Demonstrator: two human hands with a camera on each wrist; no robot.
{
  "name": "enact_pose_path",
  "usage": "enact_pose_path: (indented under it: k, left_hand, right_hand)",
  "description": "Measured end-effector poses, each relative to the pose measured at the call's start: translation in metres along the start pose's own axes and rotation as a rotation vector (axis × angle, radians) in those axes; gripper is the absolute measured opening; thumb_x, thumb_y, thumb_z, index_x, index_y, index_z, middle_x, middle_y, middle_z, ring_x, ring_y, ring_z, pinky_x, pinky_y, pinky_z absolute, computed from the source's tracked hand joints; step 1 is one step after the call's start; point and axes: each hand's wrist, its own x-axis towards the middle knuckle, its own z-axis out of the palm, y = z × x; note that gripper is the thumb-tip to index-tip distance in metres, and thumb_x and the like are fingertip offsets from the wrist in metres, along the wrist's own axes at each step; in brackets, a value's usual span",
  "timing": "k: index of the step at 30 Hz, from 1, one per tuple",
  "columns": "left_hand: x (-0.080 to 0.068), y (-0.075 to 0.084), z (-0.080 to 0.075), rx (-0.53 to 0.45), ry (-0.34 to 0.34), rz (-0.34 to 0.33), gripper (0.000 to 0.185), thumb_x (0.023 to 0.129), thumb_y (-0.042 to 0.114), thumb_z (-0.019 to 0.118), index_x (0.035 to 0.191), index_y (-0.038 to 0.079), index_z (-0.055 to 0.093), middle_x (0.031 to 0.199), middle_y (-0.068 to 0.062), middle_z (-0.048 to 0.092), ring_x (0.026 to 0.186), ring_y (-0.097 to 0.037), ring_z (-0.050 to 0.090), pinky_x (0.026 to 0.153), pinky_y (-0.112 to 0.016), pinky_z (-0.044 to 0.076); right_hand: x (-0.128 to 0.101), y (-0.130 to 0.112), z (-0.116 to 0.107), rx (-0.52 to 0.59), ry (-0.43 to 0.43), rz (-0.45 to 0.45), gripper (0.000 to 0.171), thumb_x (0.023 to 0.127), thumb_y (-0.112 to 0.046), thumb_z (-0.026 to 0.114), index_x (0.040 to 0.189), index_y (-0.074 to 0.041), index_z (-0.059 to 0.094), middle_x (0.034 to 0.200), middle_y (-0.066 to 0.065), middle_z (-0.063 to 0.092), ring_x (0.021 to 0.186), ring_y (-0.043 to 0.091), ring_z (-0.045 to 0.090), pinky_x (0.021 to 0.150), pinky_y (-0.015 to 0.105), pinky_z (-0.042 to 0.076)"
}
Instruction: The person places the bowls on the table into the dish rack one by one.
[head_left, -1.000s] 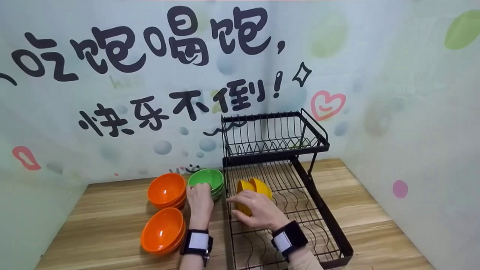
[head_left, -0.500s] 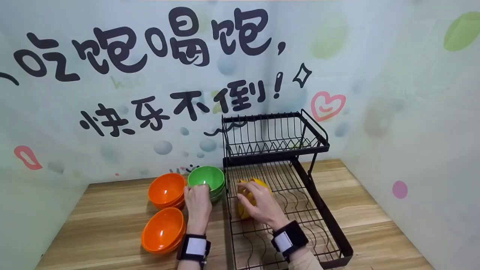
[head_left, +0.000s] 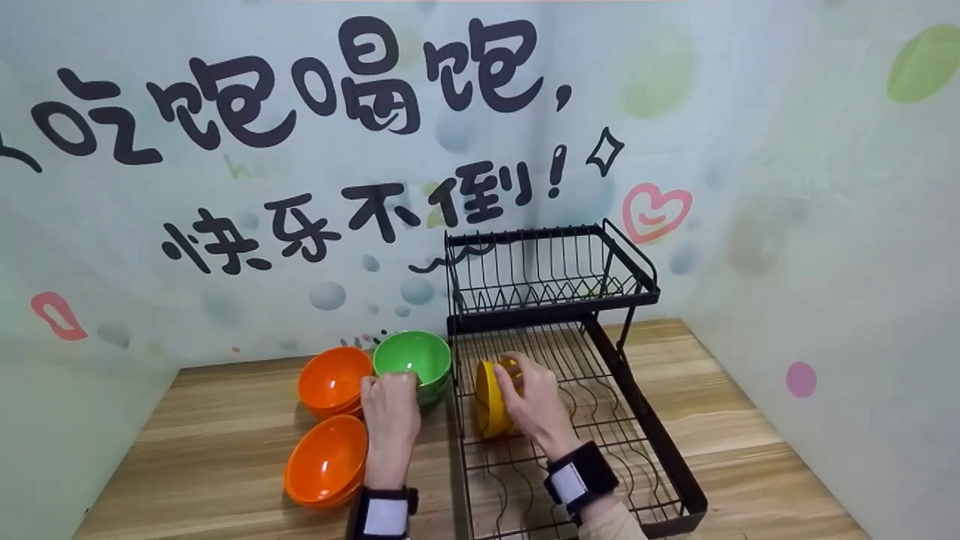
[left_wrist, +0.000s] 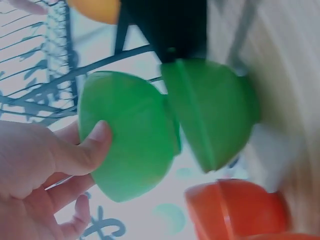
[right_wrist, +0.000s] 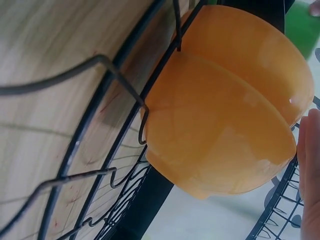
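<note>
Across the upper left of the frame, big black writing on the wall: 吃饱喝饱, 快乐不倒! Low in the middle, left hand gripping the top green bowl, thumb inside the rim, lifted off the green bowl beneath. Just right of it, right hand resting flat, fingers straight, on two yellow bowls standing on edge in the black rack. Moved further back over the bowls than a second ago. Orange bowls on the wooden surface at lower left.

Wall: "吃饱喝饱,快乐不倒!"
</note>
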Motion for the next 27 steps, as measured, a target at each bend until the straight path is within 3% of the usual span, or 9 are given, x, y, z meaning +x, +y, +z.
enact_pose_path:
  k: [6, 15, 20, 27]
  left_hand:
    - [0.002, 0.006, -0.021, -0.015, -0.050, 0.021, 0.022, 0.063, -0.015, 0.059, 0.060, 0.006, 0.063, 0.057, -0.011, 0.064, 0.059, -0.028, 0.062, 0.067, -0.038, 0.039]
    - [0.003, 0.009, -0.042, -0.059, -0.028, 0.077, 0.024, 0.060, -0.016, 0.061, 0.060, 0.008, 0.066, 0.056, -0.008, 0.064, 0.056, -0.027, 0.062, 0.066, -0.037, 0.039]
    - [0.004, 0.009, -0.049, -0.087, -0.076, 0.103, 0.028, 0.060, -0.016, 0.065, 0.069, 0.009, 0.072, 0.065, -0.007, 0.071, 0.060, -0.025, 0.065, 0.069, -0.038, 0.043]
    - [0.005, 0.008, -0.056, -0.131, -0.119, 0.145, 0.029, 0.058, -0.017, 0.065, 0.067, 0.010, 0.071, 0.063, -0.004, 0.071, 0.060, -0.022, 0.064, 0.068, -0.036, 0.043]
  right_hand:
    - [0.000, -0.001, -0.002, 0.083, -0.004, 0.106, 0.036, 0.098, -0.030, 0.049, 0.112, 0.000, 0.060, 0.079, 0.013, 0.069, 0.054, 0.014, 0.063, 0.048, 0.020, 0.049]
    - [0.000, -0.002, -0.003, 0.131, -0.018, 0.205, 0.038, 0.097, -0.033, 0.049, 0.118, -0.002, 0.058, 0.077, 0.012, 0.069, 0.053, 0.021, 0.064, 0.046, 0.024, 0.051]
    - [0.000, -0.002, -0.003, 0.121, -0.020, 0.206, 0.040, 0.097, -0.034, 0.049, 0.118, -0.001, 0.057, 0.077, 0.011, 0.069, 0.052, 0.018, 0.064, 0.047, 0.024, 0.051]
    - [0.000, -0.002, -0.003, 0.114, -0.022, 0.217, 0.040, 0.097, -0.033, 0.050, 0.118, -0.001, 0.057, 0.076, 0.011, 0.068, 0.052, 0.018, 0.063, 0.047, 0.025, 0.051]
